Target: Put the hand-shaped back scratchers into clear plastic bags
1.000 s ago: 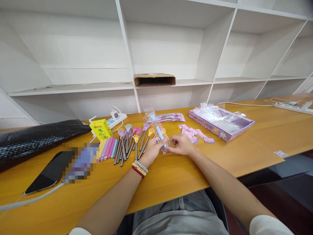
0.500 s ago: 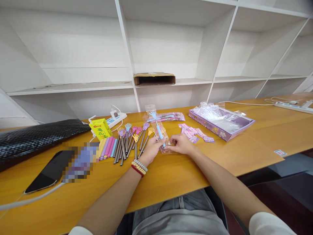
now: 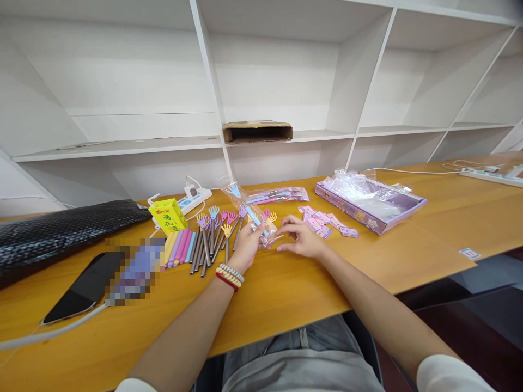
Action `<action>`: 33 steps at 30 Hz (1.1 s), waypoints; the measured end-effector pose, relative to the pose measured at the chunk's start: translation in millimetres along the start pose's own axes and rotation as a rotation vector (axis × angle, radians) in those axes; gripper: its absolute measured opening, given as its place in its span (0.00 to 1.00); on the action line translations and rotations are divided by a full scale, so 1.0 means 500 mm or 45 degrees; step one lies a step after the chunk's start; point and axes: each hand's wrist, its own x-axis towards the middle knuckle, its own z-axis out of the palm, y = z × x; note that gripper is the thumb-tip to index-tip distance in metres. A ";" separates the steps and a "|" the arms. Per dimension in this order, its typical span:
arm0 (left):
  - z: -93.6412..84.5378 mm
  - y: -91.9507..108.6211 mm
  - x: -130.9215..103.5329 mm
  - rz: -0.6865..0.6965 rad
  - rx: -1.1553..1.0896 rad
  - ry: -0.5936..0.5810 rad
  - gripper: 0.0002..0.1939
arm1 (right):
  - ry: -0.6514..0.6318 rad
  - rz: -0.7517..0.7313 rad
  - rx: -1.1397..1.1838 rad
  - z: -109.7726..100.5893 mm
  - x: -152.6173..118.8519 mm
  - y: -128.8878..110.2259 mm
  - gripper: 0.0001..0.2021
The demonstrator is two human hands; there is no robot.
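A light-blue back scratcher (image 3: 254, 215) with a hand-shaped head lies inside a clear plastic bag (image 3: 242, 200). My left hand (image 3: 247, 247) is closed around the lower part of both, the scratcher's head pointing up and away to the left. My right hand (image 3: 301, 238) is just right of the bag's near end, thumb and index finger apart; whether a fingertip touches the film is hard to see. Left of my left hand lie several loose scratcher heads on metal rods (image 3: 211, 239) in blue, purple, pink and yellow. Beside them are several coloured handles (image 3: 180, 247).
Bagged scratchers (image 3: 281, 195) lie behind my hands. Small printed cards (image 3: 322, 220) and a purple box (image 3: 378, 222) with plastic film are to the right. At left are a yellow carton (image 3: 168, 216), a power strip (image 3: 196, 200), a phone (image 3: 84, 287) and a black bubble-wrap package (image 3: 69, 231).
My left hand has moved slightly left and up, tilting the bagged scratcher further left. My right hand's thumb and index finger have spread apart near the bag's end.
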 end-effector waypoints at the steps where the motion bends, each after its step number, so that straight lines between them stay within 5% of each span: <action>1: 0.001 -0.001 0.000 0.008 0.005 -0.007 0.19 | -0.006 -0.006 -0.005 0.001 0.000 0.000 0.17; 4: 0.003 -0.003 -0.002 0.020 0.045 -0.020 0.18 | -0.020 0.005 -0.018 0.002 0.001 -0.002 0.15; 8: 0.007 -0.002 -0.006 0.028 0.105 -0.042 0.18 | -0.014 0.068 -0.031 0.002 0.001 -0.005 0.25; 14: 0.010 -0.005 -0.009 0.065 0.165 -0.039 0.16 | -0.058 0.075 -0.037 0.001 0.004 -0.005 0.10; 24: 0.013 0.001 -0.016 -0.016 0.254 -0.196 0.16 | -0.091 0.293 0.133 0.009 -0.005 0.005 0.09; 33: 0.015 0.006 -0.022 -0.065 0.203 -0.260 0.17 | -0.039 0.304 0.109 0.007 -0.005 0.009 0.08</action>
